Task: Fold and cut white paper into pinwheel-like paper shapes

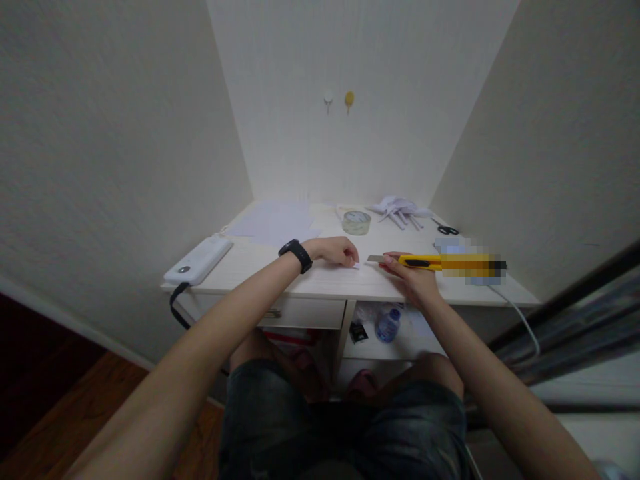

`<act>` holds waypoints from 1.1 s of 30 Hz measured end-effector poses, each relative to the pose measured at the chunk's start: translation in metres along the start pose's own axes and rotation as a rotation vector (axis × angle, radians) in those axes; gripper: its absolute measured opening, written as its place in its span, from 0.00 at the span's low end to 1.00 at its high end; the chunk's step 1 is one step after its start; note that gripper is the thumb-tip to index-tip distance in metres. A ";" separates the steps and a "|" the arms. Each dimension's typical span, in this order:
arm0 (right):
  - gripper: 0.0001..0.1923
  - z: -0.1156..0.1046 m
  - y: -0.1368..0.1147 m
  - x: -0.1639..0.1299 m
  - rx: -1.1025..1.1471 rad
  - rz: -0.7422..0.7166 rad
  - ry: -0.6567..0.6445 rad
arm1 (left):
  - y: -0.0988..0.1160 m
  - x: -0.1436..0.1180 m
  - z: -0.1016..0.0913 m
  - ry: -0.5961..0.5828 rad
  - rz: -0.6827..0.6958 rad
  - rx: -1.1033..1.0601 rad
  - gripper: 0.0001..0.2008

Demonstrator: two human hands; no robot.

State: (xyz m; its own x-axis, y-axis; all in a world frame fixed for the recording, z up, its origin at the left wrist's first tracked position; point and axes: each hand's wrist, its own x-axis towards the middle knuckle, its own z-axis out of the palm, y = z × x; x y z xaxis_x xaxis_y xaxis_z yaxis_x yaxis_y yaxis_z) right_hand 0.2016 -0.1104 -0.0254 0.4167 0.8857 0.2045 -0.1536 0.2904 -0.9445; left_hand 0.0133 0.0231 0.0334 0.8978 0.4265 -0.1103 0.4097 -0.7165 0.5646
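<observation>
My right hand (413,277) grips a yellow utility knife (417,261) near the front edge of the white desk (320,283); its metal blade (375,259) points left. My left hand (336,251), with a black watch on the wrist, presses fingertips down on a small white piece of paper (356,265) just left of the blade tip. The blade and the paper piece lie almost touching.
A tape roll (357,222), crumpled white paper strips (399,208) and black scissors (445,229) lie at the back of the desk. A white power bank (199,260) with a black cable sits at the left edge. White sheets (273,223) lie back left. A water bottle (389,324) is under the desk.
</observation>
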 end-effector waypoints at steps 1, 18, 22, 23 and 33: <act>0.22 0.000 -0.001 -0.001 -0.018 0.004 -0.012 | 0.000 0.000 0.000 0.001 -0.006 -0.002 0.12; 0.21 -0.001 -0.005 -0.001 0.082 0.102 0.003 | -0.022 -0.061 -0.053 0.521 -0.469 -0.550 0.10; 0.20 -0.001 -0.005 0.000 0.088 0.093 0.012 | -0.036 -0.071 -0.049 0.550 -0.524 -0.590 0.12; 0.19 -0.001 -0.004 0.000 0.091 0.095 0.015 | -0.035 -0.069 -0.044 0.532 -0.497 -0.609 0.11; 0.19 -0.002 -0.001 0.002 0.110 0.063 0.044 | -0.011 0.003 -0.009 0.718 -0.422 -0.709 0.08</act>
State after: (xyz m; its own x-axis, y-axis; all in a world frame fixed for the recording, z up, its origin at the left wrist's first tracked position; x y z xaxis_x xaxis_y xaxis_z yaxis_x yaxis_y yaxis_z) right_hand 0.2040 -0.1091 -0.0247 0.4419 0.8874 0.1314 -0.2776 0.2745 -0.9206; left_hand 0.0101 0.0377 0.0341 0.3094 0.9504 -0.0330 0.2690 -0.0542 0.9616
